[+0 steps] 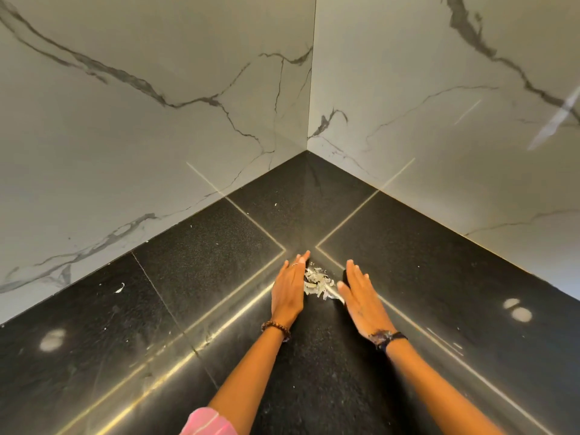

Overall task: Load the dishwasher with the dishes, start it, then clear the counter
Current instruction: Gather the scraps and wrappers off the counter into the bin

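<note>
A small heap of pale scraps point(317, 284) lies on the black speckled counter point(201, 271), in the corner where two marble walls meet. My left hand point(288, 290) stands on its edge just left of the heap, fingers straight and pointing to the corner. My right hand point(361, 296) lies flat-fingered just right of the heap, thumb beside the scraps. Both hands flank the scraps and hold nothing. No dishes and no dishwasher are in view.
White marble walls with grey veins point(157, 120) close the counter on the left and the right. A single pale scrap point(119, 288) lies on the counter at the left. Tiny crumbs dot the surface. Bright reflections of lights streak the polished counter.
</note>
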